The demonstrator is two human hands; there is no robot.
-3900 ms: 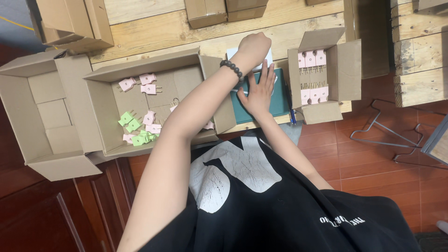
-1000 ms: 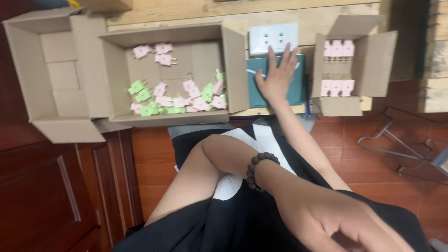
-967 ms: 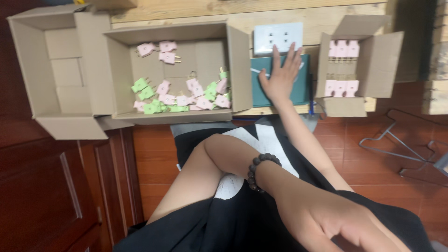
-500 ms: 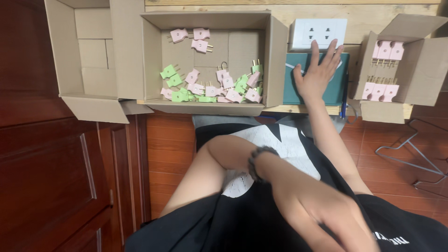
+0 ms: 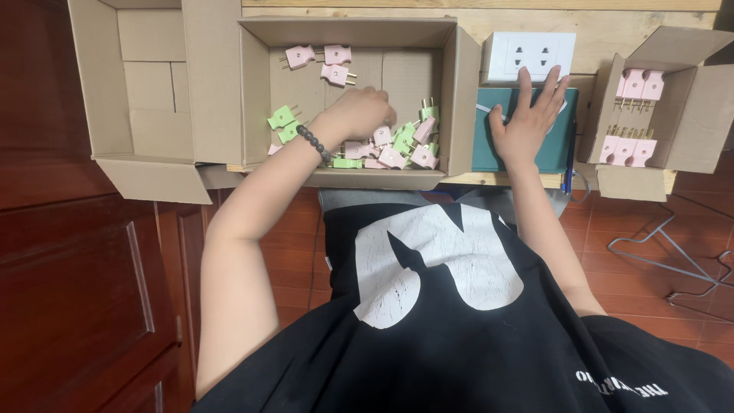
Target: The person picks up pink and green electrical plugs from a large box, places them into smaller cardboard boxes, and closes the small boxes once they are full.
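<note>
Two bare hands at work over a pale wooden bench [image 5: 382, 15]. Left hand [image 5: 358, 113], with a dark beaded bracelet [image 5: 313, 143] on its wrist, reaches down into the open brown cardboard box [image 5: 462, 99] and rests on the heap of pink and green plastic two-pin plugs [image 5: 397, 145] at the box's near edge; fingers curled downward into the pile, but whether they pinch a plug cannot be told. Three more pink plugs [image 5: 325, 61] lie apart at the box's far side. Right hand [image 5: 526, 122] lies flat, fingers spread and straight, on a dark green rectangular block [image 5: 482, 153], fingertips touching the white wall-socket plate [image 5: 529, 55] just beyond. Smaller open cardboard box [image 5: 703, 107] at far right holds pink plugs in two rows [image 5: 634, 115]. Empty-looking flat carton [image 5: 145, 84] stands left of the main box.
</note>
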